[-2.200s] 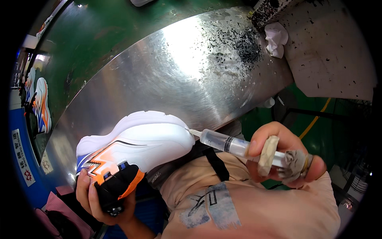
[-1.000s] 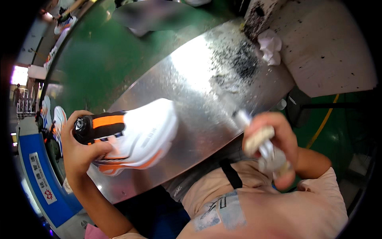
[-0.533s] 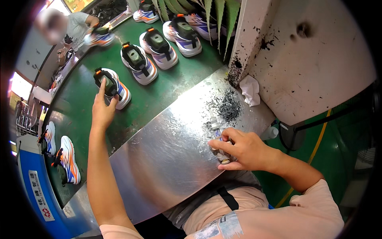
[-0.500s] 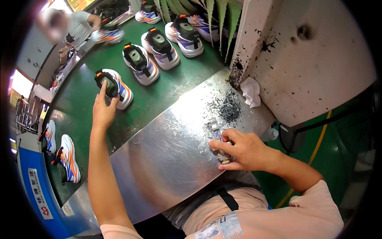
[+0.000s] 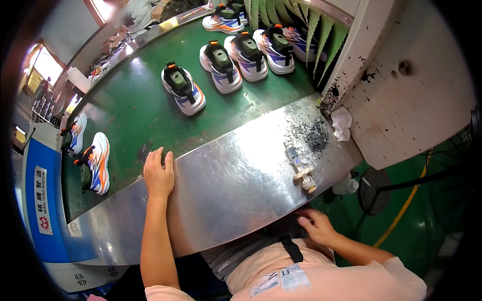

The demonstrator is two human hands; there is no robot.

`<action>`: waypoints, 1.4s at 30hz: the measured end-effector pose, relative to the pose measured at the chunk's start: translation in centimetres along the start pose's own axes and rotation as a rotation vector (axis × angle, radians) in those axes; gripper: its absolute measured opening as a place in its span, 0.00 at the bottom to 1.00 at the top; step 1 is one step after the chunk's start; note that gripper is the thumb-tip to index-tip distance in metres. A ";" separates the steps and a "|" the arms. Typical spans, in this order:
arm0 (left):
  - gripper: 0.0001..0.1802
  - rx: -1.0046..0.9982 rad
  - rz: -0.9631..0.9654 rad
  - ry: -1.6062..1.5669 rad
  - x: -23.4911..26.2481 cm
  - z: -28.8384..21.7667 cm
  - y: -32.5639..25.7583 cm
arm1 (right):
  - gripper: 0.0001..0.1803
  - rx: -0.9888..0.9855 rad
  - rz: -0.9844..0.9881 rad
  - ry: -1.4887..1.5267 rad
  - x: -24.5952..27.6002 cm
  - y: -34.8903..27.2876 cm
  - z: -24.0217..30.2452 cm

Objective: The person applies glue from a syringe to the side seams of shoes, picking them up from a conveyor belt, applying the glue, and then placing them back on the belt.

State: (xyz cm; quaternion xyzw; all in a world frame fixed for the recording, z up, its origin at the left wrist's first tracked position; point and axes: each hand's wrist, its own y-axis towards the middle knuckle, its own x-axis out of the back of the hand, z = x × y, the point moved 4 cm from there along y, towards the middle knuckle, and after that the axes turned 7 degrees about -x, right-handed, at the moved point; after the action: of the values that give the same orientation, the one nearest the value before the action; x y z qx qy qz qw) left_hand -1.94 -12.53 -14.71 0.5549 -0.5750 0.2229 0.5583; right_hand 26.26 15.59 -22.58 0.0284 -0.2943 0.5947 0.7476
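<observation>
My left hand [image 5: 159, 171] rests at the border of the green work surface and the metal ledge, empty, with thumb and fingers apart. Low by my lap, at the ledge's front edge, is my right hand [image 5: 318, 228]; its fingers are loosely spread and I see nothing in them. A clear syringe-like dispenser [image 5: 302, 173] with a yellowish end lies on the metal ledge [image 5: 226, 190], beyond my right hand and touched by neither. The nearest single sneaker [image 5: 184, 90], white with orange and purple, stands on the green surface [image 5: 130, 118] beyond my left hand.
Several similar sneakers [image 5: 246, 55] stand toward the strip curtain [image 5: 326, 42]. Two more sneakers [image 5: 96, 163] sit at the left by the blue machine panel [image 5: 47, 195]. Dark scraps [image 5: 316, 135] and crumpled tissue [image 5: 342, 123] lie near the stained panel [image 5: 416, 95]. Another person is across.
My left hand has let go of the sneaker and drawn back to the ledge. My right hand has released the dispenser and dropped toward my lap. The view has shifted, and the sneakers appear farther right.
</observation>
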 end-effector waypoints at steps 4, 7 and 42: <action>0.19 0.017 -0.002 -0.021 -0.1 0.1 1.0 | 0.15 0.139 0.128 0.006 -1.8 0.7 3.1; 0.19 0.014 -0.001 -0.042 -0.2 0.2 1.4 | 0.13 0.355 0.169 -0.032 -1.5 0.6 7.0; 0.19 0.075 0.030 -0.140 1.0 1.3 2.6 | 0.06 0.546 -0.495 -0.473 12.1 8.6 11.5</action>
State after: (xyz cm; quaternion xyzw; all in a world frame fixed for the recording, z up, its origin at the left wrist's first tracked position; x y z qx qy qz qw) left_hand -4.57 -13.33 -13.23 0.5812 -0.6121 0.2132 0.4920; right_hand 15.24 24.13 -9.99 0.4299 -0.2736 0.4309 0.7448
